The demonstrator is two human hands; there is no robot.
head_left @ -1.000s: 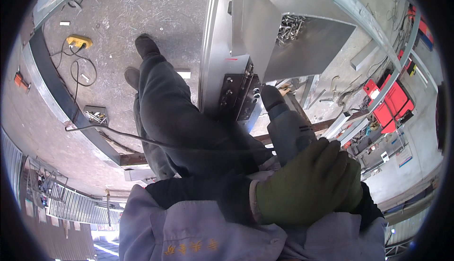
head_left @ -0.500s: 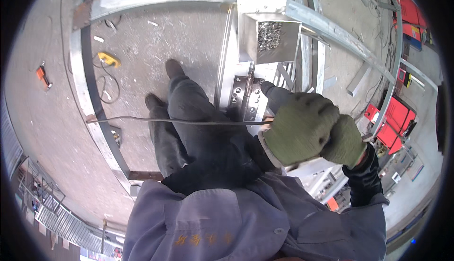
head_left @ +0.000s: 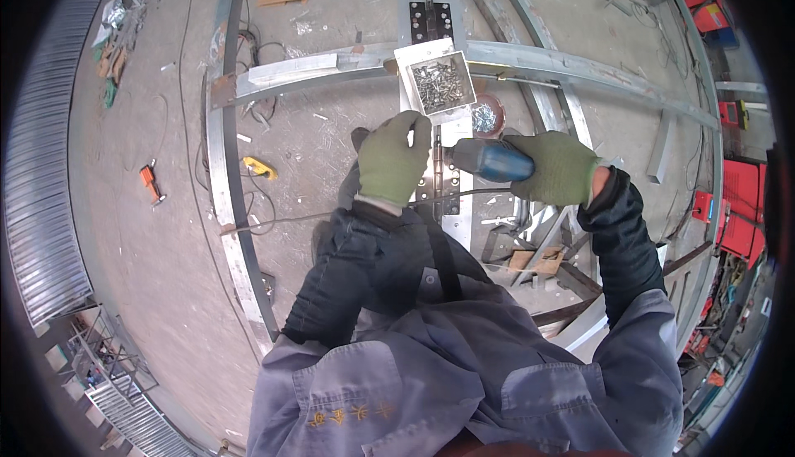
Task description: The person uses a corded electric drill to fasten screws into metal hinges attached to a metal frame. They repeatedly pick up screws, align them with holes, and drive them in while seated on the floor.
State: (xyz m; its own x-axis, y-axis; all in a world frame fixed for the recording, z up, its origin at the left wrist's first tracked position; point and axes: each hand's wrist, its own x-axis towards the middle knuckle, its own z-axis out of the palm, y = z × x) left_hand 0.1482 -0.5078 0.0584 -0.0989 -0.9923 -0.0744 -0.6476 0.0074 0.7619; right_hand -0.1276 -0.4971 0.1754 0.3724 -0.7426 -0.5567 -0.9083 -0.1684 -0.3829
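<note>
Right hand: the gloved right hand [head_left: 556, 169] is closed around a blue-and-dark power drill [head_left: 502, 162], whose nose points left and lies close to the hinge.
Left hand: the gloved left hand [head_left: 391, 161] has curled fingers, thumb and forefinger near each other; I cannot tell whether they pinch anything.
Hinge: a dark hinge [head_left: 439, 177] lies on a pale metal beam [head_left: 460, 223] between the hands, the left glove beside it.
Screw tray: a square metal tray [head_left: 408, 57] full of screws sits on the beam just beyond the left hand.
Bowl: a round reddish-brown bowl [head_left: 500, 109] of small fasteners is right of the tray.
In the way: the dark cable [head_left: 281, 223] crosses over the near part of the hinge and runs left.
Far side: a second hinge [head_left: 429, 21] lies beyond the tray.
Left floor: a yellow block [head_left: 261, 167] and an orange tool [head_left: 150, 182].
Right side: red machines [head_left: 743, 209] stand beyond the frame [head_left: 609, 74].
</note>
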